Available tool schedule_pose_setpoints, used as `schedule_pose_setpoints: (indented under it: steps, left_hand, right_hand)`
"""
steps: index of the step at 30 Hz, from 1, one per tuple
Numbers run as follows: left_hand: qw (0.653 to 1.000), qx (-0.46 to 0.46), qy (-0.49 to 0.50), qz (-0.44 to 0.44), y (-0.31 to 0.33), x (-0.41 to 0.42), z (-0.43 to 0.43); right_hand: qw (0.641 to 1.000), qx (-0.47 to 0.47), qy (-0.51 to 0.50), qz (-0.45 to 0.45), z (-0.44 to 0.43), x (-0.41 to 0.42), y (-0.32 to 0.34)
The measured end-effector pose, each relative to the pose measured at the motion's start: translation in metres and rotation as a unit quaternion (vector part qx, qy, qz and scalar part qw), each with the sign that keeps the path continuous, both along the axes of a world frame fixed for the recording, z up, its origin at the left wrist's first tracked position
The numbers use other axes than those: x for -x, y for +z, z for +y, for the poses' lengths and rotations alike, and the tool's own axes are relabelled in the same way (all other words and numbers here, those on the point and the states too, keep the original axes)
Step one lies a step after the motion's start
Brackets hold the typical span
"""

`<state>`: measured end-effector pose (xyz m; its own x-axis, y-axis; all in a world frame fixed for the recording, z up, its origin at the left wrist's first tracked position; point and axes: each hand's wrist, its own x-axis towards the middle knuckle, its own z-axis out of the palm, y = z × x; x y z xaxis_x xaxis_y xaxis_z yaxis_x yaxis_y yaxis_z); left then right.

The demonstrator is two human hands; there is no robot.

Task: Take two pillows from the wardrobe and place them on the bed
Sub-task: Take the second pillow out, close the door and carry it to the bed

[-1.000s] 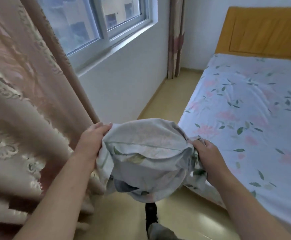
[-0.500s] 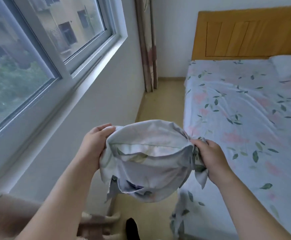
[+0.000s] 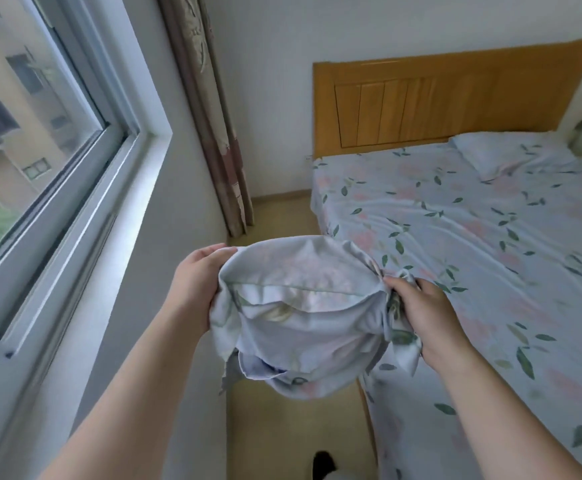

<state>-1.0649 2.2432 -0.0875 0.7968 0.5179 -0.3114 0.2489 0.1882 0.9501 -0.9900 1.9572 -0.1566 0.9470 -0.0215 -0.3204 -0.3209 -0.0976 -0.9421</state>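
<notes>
Pillow (image 3: 303, 317) is now carried further along the bed (image 3: 455, 244), the headboard (image 3: 455, 95) nearer than a second ago. Left hand (image 3: 196, 285) and right hand (image 3: 421, 313) fingers are closed on its ends; placing seems next.

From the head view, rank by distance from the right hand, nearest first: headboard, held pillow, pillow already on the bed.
1. Held pillow: gripped by the right hand.
2. Pillow already on the bed: far right, at the bed's head.
3. Headboard: behind that pillow, against the wall.
</notes>
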Motion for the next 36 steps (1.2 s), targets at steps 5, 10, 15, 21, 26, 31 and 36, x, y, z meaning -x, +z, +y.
schedule_pose_setpoints:
  steps: [5, 10, 15, 21, 26, 31, 36]
  left_hand:
    - [0.999, 0.007, -0.041, -0.001, -0.018, -0.140, 0.053]
    - [0.999, 0.010, -0.027, 0.023, -0.024, -0.289, 0.099]
    - [0.999, -0.013, -0.046, 0.025, -0.014, -0.429, 0.147]
    - [0.991, -0.071, -0.117, 0.010, -0.013, -0.619, 0.203]
    - [0.973, -0.127, -0.193, -0.002, -0.012, -0.771, 0.228]
    - [0.947, -0.166, -0.273, -0.020, 0.011, -0.931, 0.223]
    - [0.916, -0.182, -0.354, -0.047, 0.017, -1.081, 0.176]
  right_hand:
    - [0.999, -0.008, -0.037, 0.022, 0.053, -0.111, -0.025]
    - [0.997, -0.017, -0.068, 0.030, 0.105, -0.244, -0.031]
    - [0.996, -0.012, -0.084, 0.021, 0.152, -0.373, -0.009]
    - [0.995, 0.010, -0.097, -0.019, 0.205, -0.542, -0.006]
    - [0.992, 0.030, -0.123, -0.027, 0.239, -0.661, -0.001]
    - [0.979, 0.057, -0.194, -0.021, 0.253, -0.767, 0.015]
    - [0.965, 0.093, -0.246, -0.012, 0.236, -0.870, 0.007]
